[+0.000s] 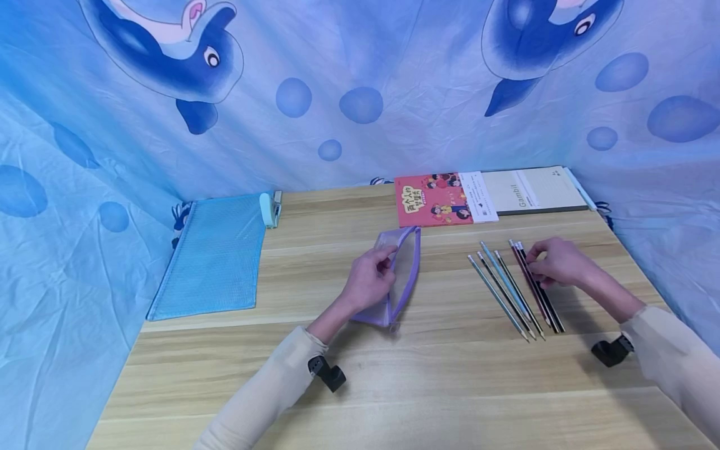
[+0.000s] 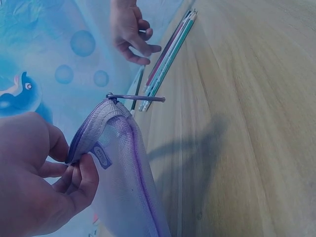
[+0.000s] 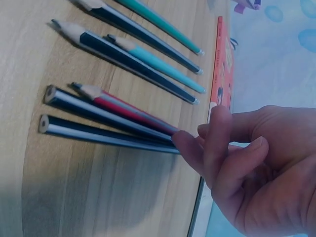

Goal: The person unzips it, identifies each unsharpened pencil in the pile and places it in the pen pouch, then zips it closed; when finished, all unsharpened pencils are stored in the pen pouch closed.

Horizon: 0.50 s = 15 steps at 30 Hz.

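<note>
My left hand (image 1: 368, 281) pinches the zipper edge of a purple mesh pencil pouch (image 2: 123, 168), which gapes along its top. The zipper pull (image 2: 136, 98) sticks out at the pouch's end. My right hand (image 1: 557, 262) is at the eraser-end side of several pencils on the table, its fingers loosely bent. In the right wrist view, its fingertips meet the far ends of two unsharpened black-striped pencils (image 3: 108, 138); whether they touch cannot be told. Beside these lies a sharpened red pencil (image 3: 131, 113). Blue, green and black pencils (image 1: 505, 279) lie to the left in the head view.
A blue mesh folder (image 1: 208, 256) lies at the table's left, with a mint stapler (image 1: 268, 210) at its upper right corner. Along the back edge are a red picture book (image 1: 430, 203) and a pale notebook (image 1: 523, 189). Blue cloth hangs behind.
</note>
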Tool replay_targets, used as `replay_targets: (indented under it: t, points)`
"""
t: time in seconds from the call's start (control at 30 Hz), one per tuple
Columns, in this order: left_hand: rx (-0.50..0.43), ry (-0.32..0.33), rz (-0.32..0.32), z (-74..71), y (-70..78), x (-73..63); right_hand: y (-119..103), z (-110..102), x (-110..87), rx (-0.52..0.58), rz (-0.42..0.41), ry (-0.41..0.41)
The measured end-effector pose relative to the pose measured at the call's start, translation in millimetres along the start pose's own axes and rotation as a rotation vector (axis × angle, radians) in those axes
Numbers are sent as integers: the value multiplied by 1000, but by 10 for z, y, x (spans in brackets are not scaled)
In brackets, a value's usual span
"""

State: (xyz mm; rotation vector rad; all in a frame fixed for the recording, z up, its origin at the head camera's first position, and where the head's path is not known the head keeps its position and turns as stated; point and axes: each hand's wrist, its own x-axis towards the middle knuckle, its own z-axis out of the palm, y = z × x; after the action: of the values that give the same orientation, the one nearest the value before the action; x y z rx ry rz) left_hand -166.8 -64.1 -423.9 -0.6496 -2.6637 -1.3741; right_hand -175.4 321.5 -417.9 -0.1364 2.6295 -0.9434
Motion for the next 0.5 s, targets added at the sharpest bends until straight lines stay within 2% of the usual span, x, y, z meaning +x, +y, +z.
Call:
replay_targets:
  t: [0.5]
  points:
    - [2, -5, 12, -7, 0, -1, 3, 58, 5, -89, -14, 34]
